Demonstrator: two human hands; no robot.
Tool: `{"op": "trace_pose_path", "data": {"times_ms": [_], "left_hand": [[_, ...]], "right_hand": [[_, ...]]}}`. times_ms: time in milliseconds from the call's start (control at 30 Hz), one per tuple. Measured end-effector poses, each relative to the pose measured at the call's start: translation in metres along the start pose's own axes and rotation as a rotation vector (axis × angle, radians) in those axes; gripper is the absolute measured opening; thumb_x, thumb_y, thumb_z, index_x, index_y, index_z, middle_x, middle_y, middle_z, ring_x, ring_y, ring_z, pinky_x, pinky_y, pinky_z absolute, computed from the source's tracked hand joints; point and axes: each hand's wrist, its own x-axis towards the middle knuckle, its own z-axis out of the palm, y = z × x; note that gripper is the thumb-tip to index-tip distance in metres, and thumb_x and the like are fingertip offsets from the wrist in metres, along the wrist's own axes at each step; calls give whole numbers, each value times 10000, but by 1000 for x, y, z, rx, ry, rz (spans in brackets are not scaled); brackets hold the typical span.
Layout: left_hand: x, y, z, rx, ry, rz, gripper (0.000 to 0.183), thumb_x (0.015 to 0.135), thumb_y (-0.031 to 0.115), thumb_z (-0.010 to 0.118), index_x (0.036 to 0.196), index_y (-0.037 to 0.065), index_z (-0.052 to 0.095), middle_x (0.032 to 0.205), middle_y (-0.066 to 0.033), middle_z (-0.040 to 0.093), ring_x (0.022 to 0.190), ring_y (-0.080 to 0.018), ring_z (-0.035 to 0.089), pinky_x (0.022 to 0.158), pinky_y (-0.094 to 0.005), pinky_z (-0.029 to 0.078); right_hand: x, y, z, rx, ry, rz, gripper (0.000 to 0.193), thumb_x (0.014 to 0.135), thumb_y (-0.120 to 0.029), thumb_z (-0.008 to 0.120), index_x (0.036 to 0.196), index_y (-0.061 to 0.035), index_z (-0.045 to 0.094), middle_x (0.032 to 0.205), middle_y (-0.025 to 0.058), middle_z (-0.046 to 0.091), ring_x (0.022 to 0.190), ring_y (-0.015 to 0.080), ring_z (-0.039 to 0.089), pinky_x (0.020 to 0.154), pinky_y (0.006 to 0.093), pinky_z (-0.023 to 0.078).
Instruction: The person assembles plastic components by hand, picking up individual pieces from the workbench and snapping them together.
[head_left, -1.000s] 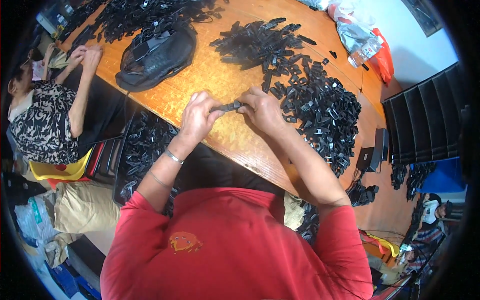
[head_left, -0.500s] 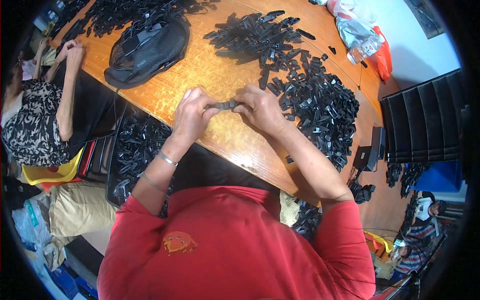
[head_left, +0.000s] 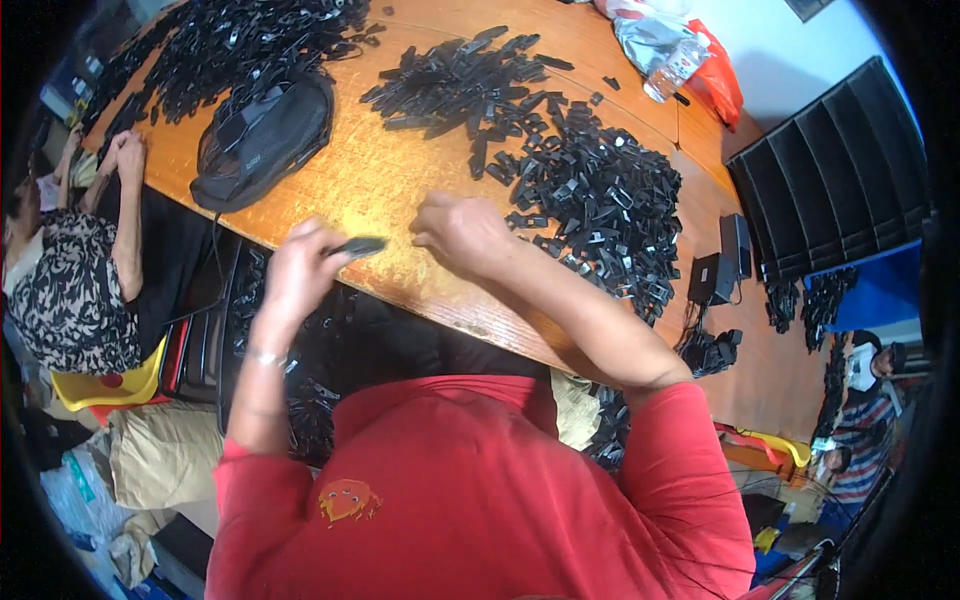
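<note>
While the left hand pinches a black strip, the right curls — contents unclear.

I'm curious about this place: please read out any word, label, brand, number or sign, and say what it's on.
No text here can be read.
Bottle: label, too small.
Black bag: pale mark, too small.
Black box: pale label, too blurred.
Red shirt: a picture, no words seen.

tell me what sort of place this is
Probably a small assembly or sorting workshop: heaps of small black parts lie on a wooden table, the left hand holds a slim black piece, and another person is at the table's edge.
</note>
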Motion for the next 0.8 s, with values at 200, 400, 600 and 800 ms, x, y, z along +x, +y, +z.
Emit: {"op": "trace_pose_path", "data": {"times_ms": [200,400,600,800], "left_hand": [[-26,-38,-68,-84,38,7,312,888,-49,772,1195,2,780,1158,-129,754,1189,-305,700,1086,-404,537],[90,64,38,33,79,451,414,927,-25,708,1329,66,738,1220,-147,732,1182,-383,691,1027,-457,567],[169,112,87,216,47,643,329,994,74,599,1289,78,743,1346,-166,633,1268,-367,608,1050,-471,541],[170,109,80,381,-160,717,243,972,63,610,1194,43,705,1252,-137,680,1264,-324,611,1060,-461,504]], "right_hand": [[-30,41,-70,-180,60,226,78,942,-134,768,1002,-95,798,1034,127,723,854,316,760,738,478,611],[-47,26,-78,-275,-260,105,93,920,-108,700,974,-75,769,1034,159,712,920,352,766,811,462,626],[-44,32,-72,-296,-221,276,160,862,-73,732,1015,-27,730,1027,191,704,953,379,764,811,469,621],[-50,26,-84,-173,56,300,196,885,-85,764,1055,-13,698,1021,187,700,930,409,745,799,484,610]]}}
